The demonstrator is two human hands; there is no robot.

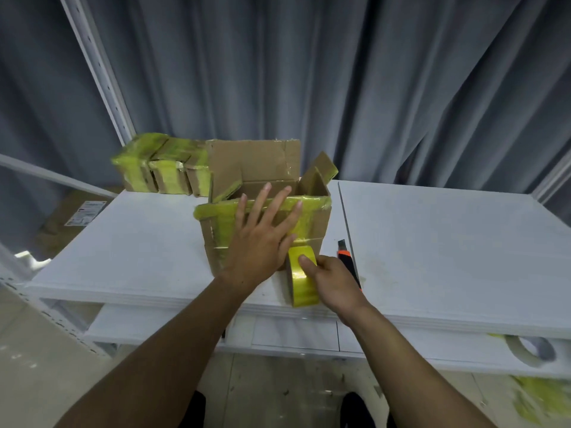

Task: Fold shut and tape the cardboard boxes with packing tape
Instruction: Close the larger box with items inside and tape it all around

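Box (319,225) frame centre on surface (432,242), long axis left-right, flaps up. Left hand (259,239) flat, fingers spread, pressing its near face. Right hand (335,281) grips tape roll (304,287) just below it.

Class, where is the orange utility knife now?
Head view: the utility knife lies on the white table, just right of the right hand gripping the tape roll.

Right hand (332,279) partly hides the knife handle (346,261).
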